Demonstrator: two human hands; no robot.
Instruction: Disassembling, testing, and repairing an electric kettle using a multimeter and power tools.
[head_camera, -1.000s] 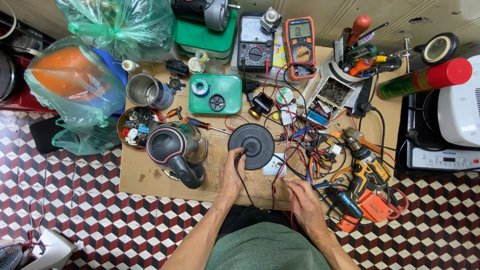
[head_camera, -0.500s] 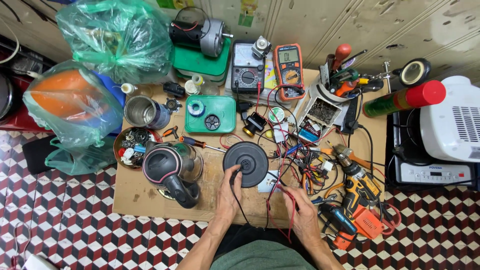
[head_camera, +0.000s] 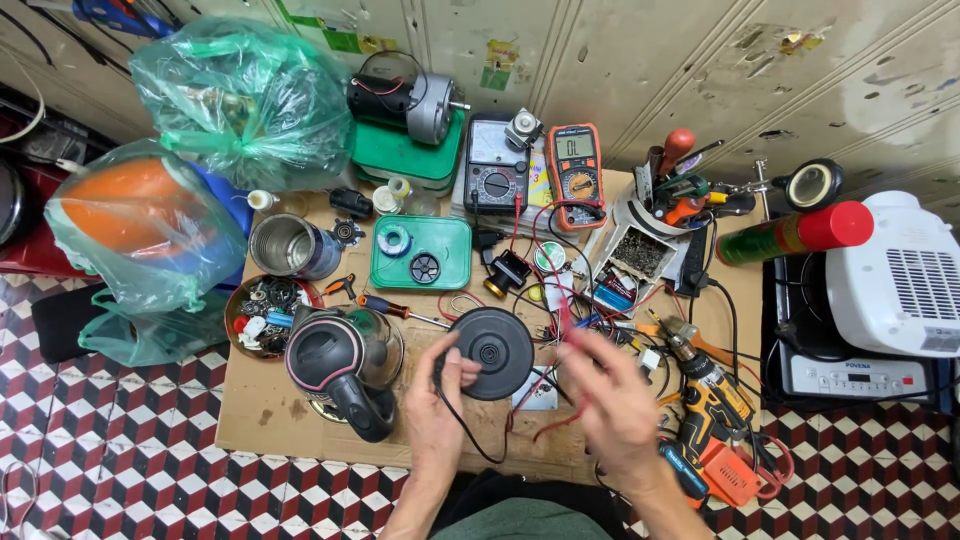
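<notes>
Left hand: your left hand (head_camera: 437, 398) rests on the bench with the fingers together and curled, the thumb (head_camera: 462, 372) lying on the near-left rim of the kettle base.
Kettle base: the round black kettle base (head_camera: 493, 352) lies flat on the cardboard-covered bench (head_camera: 262, 412), just beyond your left fingertips and between your two hands.
Base cord: a black cord (head_camera: 462, 432) runs from the base toward you, passing beside your left wrist.
Right hand: your right hand (head_camera: 608, 400) is raised to the right of the base, blurred; the fingers appear spread, and whether they pinch the red lead cannot be told.
Red lead: a red test lead (head_camera: 566, 318) stands just at your right fingertips, close to the base's right edge.
Kettle: the dark electric kettle (head_camera: 338, 366) sits left of your left hand, not touching it.
Meters: an orange multimeter (head_camera: 576, 164) and a grey analogue meter (head_camera: 497, 173) lie at the far edge.
Drill: an orange cordless drill (head_camera: 716, 408) lies right of your right hand.
</notes>
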